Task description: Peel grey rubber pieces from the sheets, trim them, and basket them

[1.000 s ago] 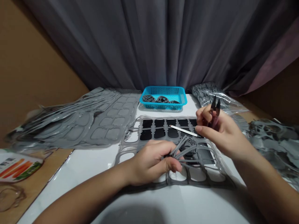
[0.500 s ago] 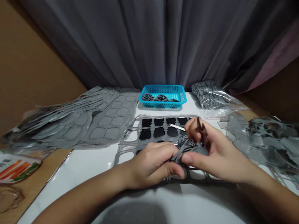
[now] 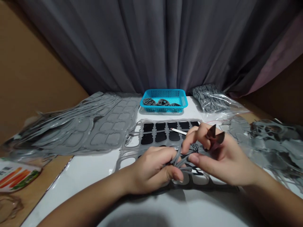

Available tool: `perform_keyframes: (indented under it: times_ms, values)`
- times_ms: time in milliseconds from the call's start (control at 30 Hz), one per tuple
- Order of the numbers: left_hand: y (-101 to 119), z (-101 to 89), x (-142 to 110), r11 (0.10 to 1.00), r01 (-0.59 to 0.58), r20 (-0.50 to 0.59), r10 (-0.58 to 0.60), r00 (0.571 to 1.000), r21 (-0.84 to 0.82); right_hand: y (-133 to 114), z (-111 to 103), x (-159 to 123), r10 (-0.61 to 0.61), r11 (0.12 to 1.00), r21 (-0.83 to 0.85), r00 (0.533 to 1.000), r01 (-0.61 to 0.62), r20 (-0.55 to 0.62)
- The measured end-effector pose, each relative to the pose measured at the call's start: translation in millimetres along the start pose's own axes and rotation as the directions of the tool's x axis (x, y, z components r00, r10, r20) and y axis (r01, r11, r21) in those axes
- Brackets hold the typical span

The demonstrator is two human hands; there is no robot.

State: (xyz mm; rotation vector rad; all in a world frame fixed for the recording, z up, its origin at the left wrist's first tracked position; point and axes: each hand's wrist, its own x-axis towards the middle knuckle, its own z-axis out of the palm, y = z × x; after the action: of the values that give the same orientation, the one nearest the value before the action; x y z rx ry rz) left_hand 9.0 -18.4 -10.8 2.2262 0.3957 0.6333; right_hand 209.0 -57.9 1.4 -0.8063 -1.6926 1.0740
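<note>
My left hand (image 3: 159,168) pinches a bundle of thin grey rubber rings (image 3: 176,161) between thumb and fingers. The loops fan out to the right of it, over a grey moulded rubber sheet (image 3: 132,142) with rounded openings. My right hand (image 3: 220,154) is curled around small dark snips (image 3: 215,137), whose two pointed blades stick up apart from each other. With its thumb and bent forefinger, this hand also reaches to the loops. Its other fingers are partly hidden. A white stick or pen (image 3: 178,131) lies on the sheet just beyond.
A blue basket (image 3: 164,109) with several coiled grey ring bundles stands at the back. Stacked grey sheets (image 3: 106,138) lie left, and a clear bag of dark pieces (image 3: 210,99) back right. Grey scraps (image 3: 279,142) pile at the right. A carrot-printed item (image 3: 19,175) is far left.
My right hand has turned, its fingers are less tightly curled and the snips' blades now show spread. The loops between the hands have shifted. My left hand keeps its pinch.
</note>
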Motion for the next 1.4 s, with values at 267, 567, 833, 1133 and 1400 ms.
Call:
perform_keyframes:
  times_ms: [267, 567, 833, 1133, 1400]
  values:
    - [1.1, 0.2, 0.6, 0.994, 0.06, 0.005, -0.06, 0.998, -0.095, 3.4, 0.1, 2.0, -0.023, 0.996, 0.089, 0.997, 0.03, -0.077]
    - [2.2, -0.3, 0.9, 0.943, 0.064, 0.037, -0.055, 0.998, -0.326, 10.5, -3.0, 4.4, -0.038, 0.978, 0.195, 0.982, 0.075, -0.185]
    - [1.4, -1.2, -0.3, 0.93, 0.058, 0.033, -0.05, 0.998, -0.363, 16.9, -10.6, 0.8, -0.097, 0.989, 0.086, 0.974, 0.117, -0.206]
    - [1.0, 1.7, 0.4, 0.887, 0.077, 0.077, -0.047, 0.996, -0.454, 10.1, -7.6, -2.7, -0.306, 0.706, -0.644, 0.947, 0.295, 0.097]
    - [2.0, 2.8, -1.2, 0.863, 0.138, 0.102, -0.101, 0.99, -0.485, 9.8, 0.5, -4.7, -0.399, 0.539, -0.79, 0.914, 0.292, 0.066]
